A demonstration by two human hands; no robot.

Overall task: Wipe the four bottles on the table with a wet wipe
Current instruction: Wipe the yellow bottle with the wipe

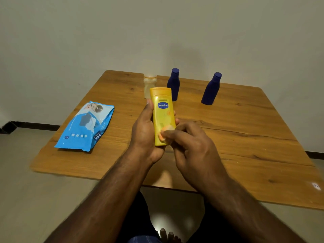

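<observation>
My left hand [145,132] grips a yellow Vaseline bottle [163,113] upright above the wooden table [245,137], thumb along its left side and fingers wrapped behind. My right hand [191,146] pinches a small folded wet wipe [165,132] and presses it against the lower front of the yellow bottle. Farther back on the table stand a pale translucent bottle [148,85] and two dark blue bottles [173,83] [211,89], all upright and apart from my hands.
A blue pack of wet wipes [85,126] lies on the table's left side, near its edge. A light wall stands right behind the table. Floor tiles show on the left, and my legs and toes below the near edge.
</observation>
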